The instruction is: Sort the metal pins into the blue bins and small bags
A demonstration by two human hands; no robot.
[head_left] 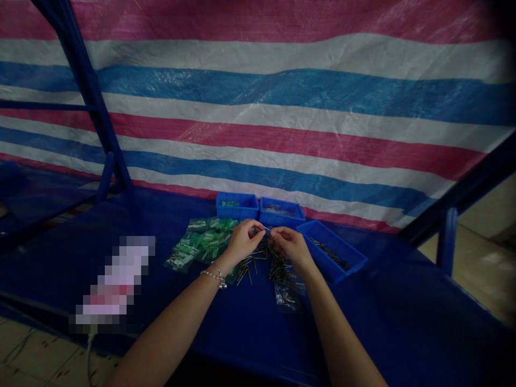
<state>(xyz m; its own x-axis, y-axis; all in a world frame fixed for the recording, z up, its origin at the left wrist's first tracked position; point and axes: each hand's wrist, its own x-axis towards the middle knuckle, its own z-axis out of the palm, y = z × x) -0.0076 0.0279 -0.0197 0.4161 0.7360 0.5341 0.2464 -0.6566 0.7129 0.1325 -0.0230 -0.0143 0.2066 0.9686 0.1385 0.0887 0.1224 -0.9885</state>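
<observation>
My left hand (244,240) and my right hand (292,248) meet above the table, their fingertips pinching a thin metal pin (263,228) between them. Below my hands lies a loose heap of small dark-and-brass pins (274,264). Left of the heap, close to my left hand, sit green-tinted plastic bags of small parts (203,241). A clear plastic bag (288,296) lies under the heap's near edge, below my right hand. A beaded bracelet (214,275) circles my left wrist.
Several blue plastic trays stand beyond my hands, with the rightmost tray (328,267) holding dark pins. A pixelated object (115,282) lies on the blue-covered table (382,301). A striped tarp (258,123) and blue metal frame bars (91,97) stand behind.
</observation>
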